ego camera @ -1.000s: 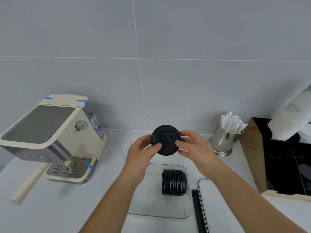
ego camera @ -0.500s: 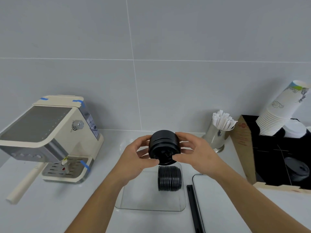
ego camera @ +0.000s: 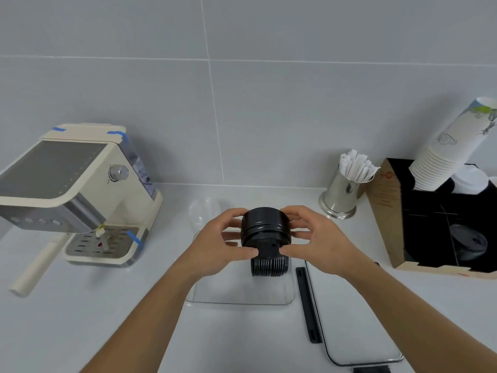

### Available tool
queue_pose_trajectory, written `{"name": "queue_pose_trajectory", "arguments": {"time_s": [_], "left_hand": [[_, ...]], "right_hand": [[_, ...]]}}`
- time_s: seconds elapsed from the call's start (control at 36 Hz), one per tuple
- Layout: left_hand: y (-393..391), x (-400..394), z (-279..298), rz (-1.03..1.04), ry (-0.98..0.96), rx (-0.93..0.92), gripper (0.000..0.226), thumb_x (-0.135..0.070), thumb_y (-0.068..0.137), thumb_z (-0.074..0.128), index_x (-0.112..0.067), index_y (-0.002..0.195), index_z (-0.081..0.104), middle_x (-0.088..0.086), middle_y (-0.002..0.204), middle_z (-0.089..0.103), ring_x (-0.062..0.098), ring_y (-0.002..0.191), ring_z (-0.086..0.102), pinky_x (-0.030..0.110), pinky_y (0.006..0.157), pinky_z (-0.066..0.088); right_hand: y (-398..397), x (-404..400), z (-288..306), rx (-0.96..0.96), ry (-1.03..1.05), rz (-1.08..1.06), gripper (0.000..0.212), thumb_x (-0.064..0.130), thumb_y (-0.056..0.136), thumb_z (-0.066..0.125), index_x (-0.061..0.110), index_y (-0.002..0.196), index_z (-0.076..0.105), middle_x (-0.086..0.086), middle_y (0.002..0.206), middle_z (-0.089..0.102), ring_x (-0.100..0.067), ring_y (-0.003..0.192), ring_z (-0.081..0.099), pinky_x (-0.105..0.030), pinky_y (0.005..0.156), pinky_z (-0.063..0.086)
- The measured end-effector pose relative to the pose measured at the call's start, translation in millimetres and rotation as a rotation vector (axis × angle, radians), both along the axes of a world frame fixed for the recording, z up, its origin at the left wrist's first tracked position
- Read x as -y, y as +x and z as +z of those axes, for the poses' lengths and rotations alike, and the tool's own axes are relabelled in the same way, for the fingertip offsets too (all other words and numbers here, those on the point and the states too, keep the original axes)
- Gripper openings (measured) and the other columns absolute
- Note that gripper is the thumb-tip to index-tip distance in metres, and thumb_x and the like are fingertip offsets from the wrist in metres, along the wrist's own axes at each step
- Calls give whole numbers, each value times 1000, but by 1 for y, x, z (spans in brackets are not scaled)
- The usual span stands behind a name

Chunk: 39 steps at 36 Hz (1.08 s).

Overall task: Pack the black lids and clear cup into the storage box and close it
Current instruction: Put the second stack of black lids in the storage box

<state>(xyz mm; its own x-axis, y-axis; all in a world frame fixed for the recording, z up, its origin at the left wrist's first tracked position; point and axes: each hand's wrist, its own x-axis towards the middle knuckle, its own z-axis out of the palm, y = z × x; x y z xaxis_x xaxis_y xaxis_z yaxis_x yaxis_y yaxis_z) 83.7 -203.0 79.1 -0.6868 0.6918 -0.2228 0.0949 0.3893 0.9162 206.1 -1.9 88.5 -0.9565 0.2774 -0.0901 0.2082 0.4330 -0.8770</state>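
Since the earlier frame I have lowered the stack of black plastic lids (ego camera: 265, 232), left hand (ego camera: 217, 247) and right hand (ego camera: 313, 242) clasping it, above the clear rectangular storage box (ego camera: 239, 294) on the counter (ego camera: 80, 319), partly hiding a lid row (ego camera: 270, 267) inside. The clear cup (ego camera: 204, 211) behind is barely discernible.

Both hands held a stack of black lids (ego camera: 265, 230) above the clear box (ego camera: 239, 294): left hand (ego camera: 220, 244) on its left side, right hand (ego camera: 313, 244) on its right, thumbs at the front. A 2nd lid row (ego camera: 270, 267) lay on edge inside the box. Box lid (ego camera: 357, 332) lay just right of it. Clear cup (ego camera: 204, 211) sat behind, near the wall. Coffee machine (ego camera: 75, 189) at left; straw holder (ego camera: 343, 195) & paper cups (ego camera: 446, 154) at right.
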Motion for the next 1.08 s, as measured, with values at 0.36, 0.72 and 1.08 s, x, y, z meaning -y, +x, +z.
{"name": "queue_pose_trajectory", "arguments": {"time_s": [0.36, 0.72, 1.08], "left_hand": [[0, 9, -17, -11, 8, -20, 63, -20, 70, 87, -46, 120, 59, -10, 116, 65, 13, 101, 70, 20, 85, 54], [3, 9, -29, -48, 13, 112, 65, -1, 75, 81, -37, 125, 59, -6, 125, 63, 17, 91, 76, 26, 82, 58], [22, 7, -62, -51, -171, 193, 64, -15, 67, 85, -41, 119, 59, -13, 122, 63, 9, 94, 73, 32, 91, 58]], "right_hand": [[6, 7, -15, 23, 44, 29, 73, 19, 70, 84, 35, 133, 50, 20, 123, 58, 7, 111, 55, -4, 86, 44], [1, 4, -25, 75, 117, 78, 62, 26, 65, 84, 43, 116, 53, 23, 109, 62, 10, 103, 56, -13, 89, 44], [22, 15, -68, 137, 208, 111, 63, 32, 68, 79, 40, 123, 50, 15, 117, 55, -1, 107, 53, -20, 94, 46]]}}
